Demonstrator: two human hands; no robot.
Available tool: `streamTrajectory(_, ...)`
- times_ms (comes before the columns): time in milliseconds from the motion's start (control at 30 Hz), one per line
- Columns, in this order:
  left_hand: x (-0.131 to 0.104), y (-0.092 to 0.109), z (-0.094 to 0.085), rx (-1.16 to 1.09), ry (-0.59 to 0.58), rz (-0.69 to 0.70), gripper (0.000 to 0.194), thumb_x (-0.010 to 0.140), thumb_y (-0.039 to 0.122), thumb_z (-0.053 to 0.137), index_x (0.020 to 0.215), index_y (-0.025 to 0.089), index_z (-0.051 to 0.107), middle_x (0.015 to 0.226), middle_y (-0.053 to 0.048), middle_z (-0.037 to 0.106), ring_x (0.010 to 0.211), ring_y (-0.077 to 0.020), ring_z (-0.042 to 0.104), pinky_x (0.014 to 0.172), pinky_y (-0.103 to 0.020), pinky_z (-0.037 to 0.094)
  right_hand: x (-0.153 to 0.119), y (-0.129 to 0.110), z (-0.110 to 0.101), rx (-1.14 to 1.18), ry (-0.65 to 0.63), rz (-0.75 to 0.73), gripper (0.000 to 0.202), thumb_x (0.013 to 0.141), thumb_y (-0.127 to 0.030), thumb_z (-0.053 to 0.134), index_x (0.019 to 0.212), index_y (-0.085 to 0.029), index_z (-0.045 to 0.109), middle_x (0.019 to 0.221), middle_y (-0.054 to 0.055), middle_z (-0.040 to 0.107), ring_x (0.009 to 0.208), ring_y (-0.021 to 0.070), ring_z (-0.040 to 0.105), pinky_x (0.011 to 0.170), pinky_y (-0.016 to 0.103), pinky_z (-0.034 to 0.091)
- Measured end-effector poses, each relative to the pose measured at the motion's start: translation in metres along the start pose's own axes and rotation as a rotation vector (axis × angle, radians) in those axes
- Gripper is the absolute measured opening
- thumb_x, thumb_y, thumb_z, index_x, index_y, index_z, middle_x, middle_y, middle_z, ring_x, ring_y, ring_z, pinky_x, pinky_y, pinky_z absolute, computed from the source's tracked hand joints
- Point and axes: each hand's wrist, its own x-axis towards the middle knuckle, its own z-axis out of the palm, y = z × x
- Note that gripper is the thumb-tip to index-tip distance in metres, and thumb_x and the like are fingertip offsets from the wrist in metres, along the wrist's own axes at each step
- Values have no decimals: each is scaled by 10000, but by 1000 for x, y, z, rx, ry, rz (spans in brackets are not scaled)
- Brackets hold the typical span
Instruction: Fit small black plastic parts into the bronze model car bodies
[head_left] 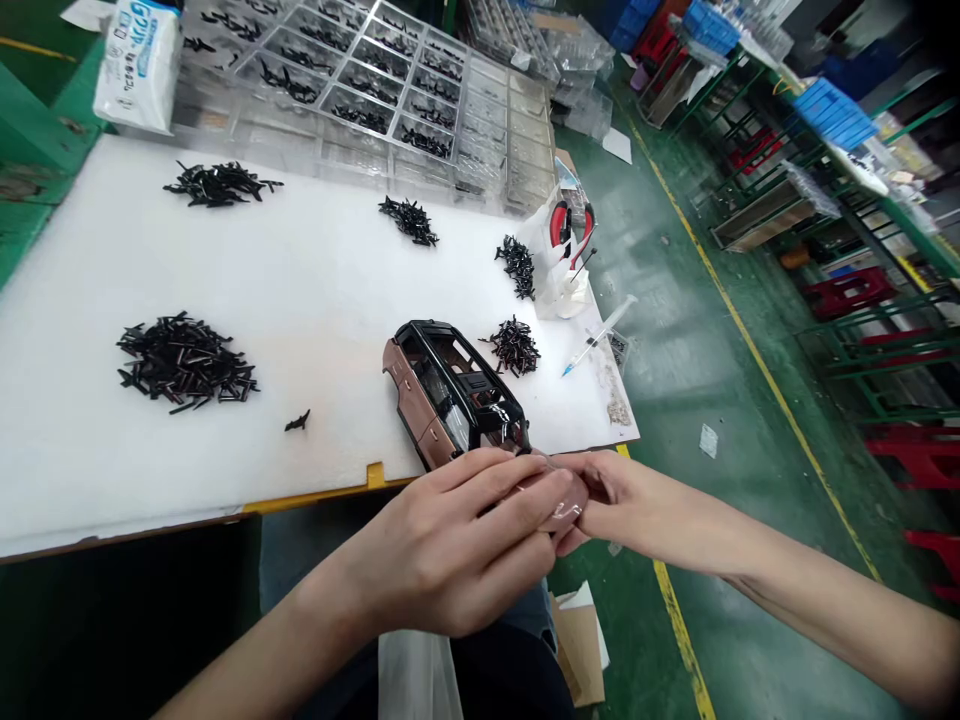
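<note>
A toy car body (442, 395), copper-brown with a black roof frame, reaches over the front edge of the white worktop (322, 280). Both of my hands are wrapped round its near end. My left hand (457, 540) lies across it with curled fingers, and my right hand (600, 495) grips it from the right side. What the fingertips press on is hidden. Left of the car lies one small black part (298, 421). Heaps of similar small black parts (187, 362) rest at the left, and another pile (514, 347) lies just right of the car.
Clear compartment trays (390, 75) with black parts stand along the back. A white packet (139, 65) is at the back left. Red-handled pliers (571, 232) stand in a white holder, with a syringe (600, 335) beside it. Green floor (720, 400) lies to the right.
</note>
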Motion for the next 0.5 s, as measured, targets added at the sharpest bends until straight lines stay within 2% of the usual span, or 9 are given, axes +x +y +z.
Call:
streamTrajectory(200, 2, -2, -1, -2, -3, 28, 280, 1001, 84, 438, 924, 81, 708, 1128, -129, 740, 1049, -255, 701, 933, -381, 577, 1, -3, 0, 2, -3, 88, 259, 900, -266, 594, 1119, -154, 676, 829, 49, 728, 774, 165, 726, 761, 291, 599)
streamTrajectory(300, 0, -2, -2, -18, -26, 7, 291, 1000, 81, 423, 933, 87, 707, 1158, -125, 730, 1069, -257, 693, 948, -385, 566, 1, -3, 2, 58, -22, 109, 312, 950, -389, 566, 1135, -152, 647, 791, 48, 722, 735, 161, 730, 732, 289, 599)
streamTrajectory(367, -1, -3, -1, -39, -18, -12, 296, 1008, 87, 409, 949, 91, 699, 1175, -116, 725, 1088, -245, 685, 969, -372, 550, 1, -4, 3, 75, -13, 105, 304, 938, -408, 572, 1110, -163, 629, 743, 29, 713, 678, 148, 721, 678, 261, 585)
streamTrajectory(500, -3, -5, 1, -79, 50, -37, 288, 1015, 90, 391, 1032, 76, 678, 1210, -116, 710, 1138, -234, 658, 1015, -353, 512, 1, -10, 5, 35, 30, 95, 217, 858, -383, 604, 924, -177, 599, 636, -2, 678, 531, 124, 651, 552, 221, 529)
